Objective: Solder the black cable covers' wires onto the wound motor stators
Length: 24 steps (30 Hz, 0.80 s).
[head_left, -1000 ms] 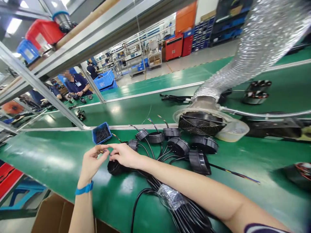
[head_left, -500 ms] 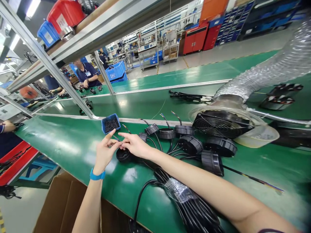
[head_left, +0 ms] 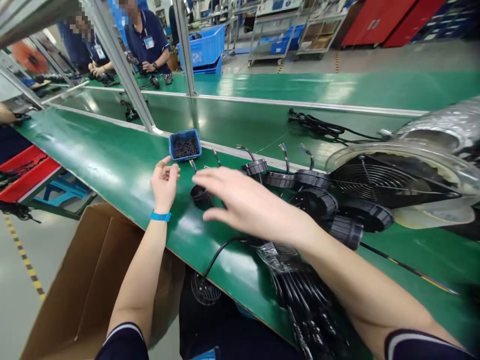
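My left hand (head_left: pixel 164 186), with a blue band at its wrist, hovers just below a blue bin (head_left: pixel 185 145) of small dark pieces. Its fingers are loosely bent and apart, and I see nothing in them. My right hand (head_left: pixel 243 202) is open and flat, thumb spread, slightly blurred. It passes over a group of round black caps with cables and hides part of them. Between my hands stands one black cap (head_left: pixel 201 197), its coloured wire ends (head_left: pixel 192 165) sticking up. Further right are more ribbed black caps (head_left: pixel 313 201) with bare coloured wire ends.
A wrapped bundle of black cable (head_left: pixel 300 300) lies under my right forearm. At right sits a fan grille (head_left: pixel 371 180) below a silver duct (head_left: pixel 446 120). A cardboard box (head_left: pixel 86 280) stands below the bench edge. Co-workers (head_left: pixel 146 40) work across the benches.
My hands have parted from their pinch at the wire end. The right hand has opened and moved right; the left fingers have loosened. The view has tilted down and closer.
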Each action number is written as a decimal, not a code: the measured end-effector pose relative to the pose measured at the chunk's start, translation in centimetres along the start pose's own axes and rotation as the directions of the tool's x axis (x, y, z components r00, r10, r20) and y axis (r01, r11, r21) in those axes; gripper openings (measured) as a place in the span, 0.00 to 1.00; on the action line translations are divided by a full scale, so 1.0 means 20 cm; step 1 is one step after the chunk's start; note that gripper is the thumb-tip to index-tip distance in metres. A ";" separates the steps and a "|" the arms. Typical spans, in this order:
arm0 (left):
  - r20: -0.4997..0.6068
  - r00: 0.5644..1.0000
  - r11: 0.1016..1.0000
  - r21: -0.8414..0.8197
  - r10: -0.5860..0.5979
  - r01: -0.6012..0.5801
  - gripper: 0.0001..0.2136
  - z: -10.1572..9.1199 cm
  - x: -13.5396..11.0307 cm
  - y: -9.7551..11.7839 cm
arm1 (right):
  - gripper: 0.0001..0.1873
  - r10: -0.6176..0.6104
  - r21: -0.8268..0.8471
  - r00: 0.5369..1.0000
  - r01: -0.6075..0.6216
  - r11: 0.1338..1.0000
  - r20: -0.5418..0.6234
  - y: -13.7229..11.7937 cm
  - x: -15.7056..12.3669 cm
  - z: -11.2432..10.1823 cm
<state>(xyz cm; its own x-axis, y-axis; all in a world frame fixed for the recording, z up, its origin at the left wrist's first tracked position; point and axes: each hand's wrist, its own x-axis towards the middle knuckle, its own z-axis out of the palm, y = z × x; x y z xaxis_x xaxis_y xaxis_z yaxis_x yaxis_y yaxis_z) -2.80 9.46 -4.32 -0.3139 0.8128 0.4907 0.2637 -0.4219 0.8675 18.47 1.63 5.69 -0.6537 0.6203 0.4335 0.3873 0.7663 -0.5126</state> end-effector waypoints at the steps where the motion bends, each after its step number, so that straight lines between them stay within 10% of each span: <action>1: -0.039 0.999 1.000 -0.007 0.003 -0.003 0.18 -0.01 0.01 -0.02 | 0.24 -0.070 0.005 0.994 0.070 0.998 0.088 -0.10 -0.04 0.00; 7: -0.041 0.999 0.999 0.018 -0.030 0.031 0.13 -0.02 0.00 -0.02 | 0.19 -0.291 -0.153 0.737 0.470 0.870 0.609 -0.42 -0.29 0.39; 14: -0.003 0.998 0.996 0.058 -0.062 0.062 0.13 -0.03 -0.01 -0.02 | 0.11 -0.159 -0.402 0.688 0.577 0.711 0.708 -0.27 -0.37 0.80; 18: -0.004 0.995 0.993 0.063 -0.099 0.099 0.14 -0.04 -0.02 -0.02 | 0.06 -0.252 -0.333 0.698 0.586 0.738 0.670 -0.26 -0.33 0.71; 24: 0.006 0.989 0.988 0.055 -0.148 0.147 0.16 -0.03 -0.01 0.00 | 0.33 -0.307 -0.091 0.756 0.434 0.896 0.578 -0.31 -0.17 0.32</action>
<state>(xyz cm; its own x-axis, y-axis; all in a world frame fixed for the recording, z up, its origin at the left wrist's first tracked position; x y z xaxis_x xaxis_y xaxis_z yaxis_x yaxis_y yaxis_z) -3.23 9.11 -4.27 -0.3438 0.8687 0.3566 0.2645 -0.2748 0.9244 14.21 -6.33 2.69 -0.9890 0.1370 0.0561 0.1230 0.9712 -0.2038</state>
